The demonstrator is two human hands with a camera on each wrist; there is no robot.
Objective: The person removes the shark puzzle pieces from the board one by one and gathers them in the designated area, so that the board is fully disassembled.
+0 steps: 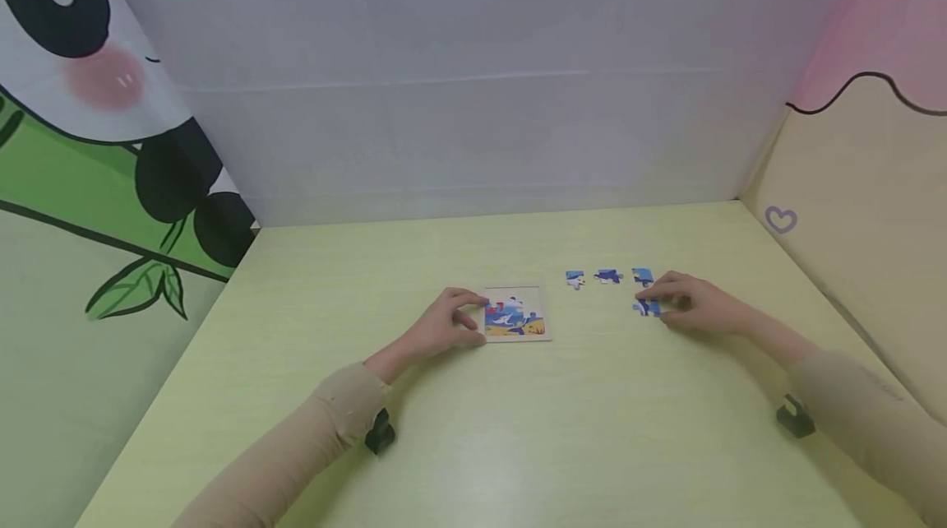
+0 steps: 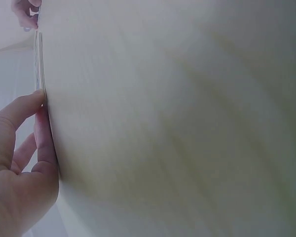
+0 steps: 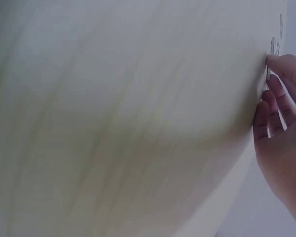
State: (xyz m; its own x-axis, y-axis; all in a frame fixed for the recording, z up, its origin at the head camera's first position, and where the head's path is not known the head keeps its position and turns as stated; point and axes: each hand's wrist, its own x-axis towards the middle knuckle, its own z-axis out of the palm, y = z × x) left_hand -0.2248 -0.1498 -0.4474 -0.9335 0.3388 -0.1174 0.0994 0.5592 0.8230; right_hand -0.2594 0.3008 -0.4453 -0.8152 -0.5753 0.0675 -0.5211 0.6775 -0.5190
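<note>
A small square wooden jigsaw puzzle board (image 1: 548, 316) lies flat on the table, partly filled with a blue sea picture above yellow sand. At its left side my left hand (image 1: 447, 322) holds it, index finger at the upper part of the edge and thumb at the lower corner. In the left wrist view the left hand (image 2: 24, 163) meets the thin side of the board (image 2: 41, 64). To the right, my right hand (image 1: 691, 303) pinches a blue and white jigsaw piece (image 1: 647, 308) at the table surface. The right wrist view shows that hand (image 3: 283, 108) with the piece mostly hidden.
Three loose jigsaw pieces lie in a row behind the right hand: one blue and white (image 1: 575, 279), one dark blue (image 1: 608, 275), one blue (image 1: 642, 275). The pale table (image 1: 473, 429) ends at a grey back wall (image 1: 473, 141), with printed panels at both sides.
</note>
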